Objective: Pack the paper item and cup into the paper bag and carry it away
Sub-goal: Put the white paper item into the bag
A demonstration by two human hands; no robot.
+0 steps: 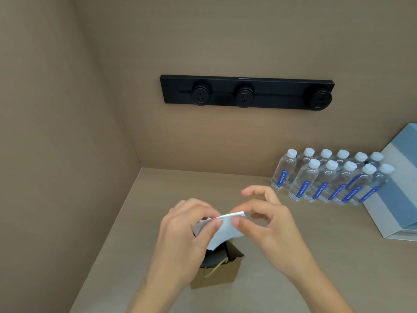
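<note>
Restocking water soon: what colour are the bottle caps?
White, on every water bottle beside the wall; head view shows them clearly.

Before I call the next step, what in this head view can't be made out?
- Cup: not identifiable; the left hand and white paper cover a dark shape over the paper bag.
- Bag's inside: hidden by both hands and the paper.
- Right hand pinches the paper's edge; how the paper is folded is unclear.
- Bottle labels: too small to read.
- Blue box: cut off by the right edge.
</note>
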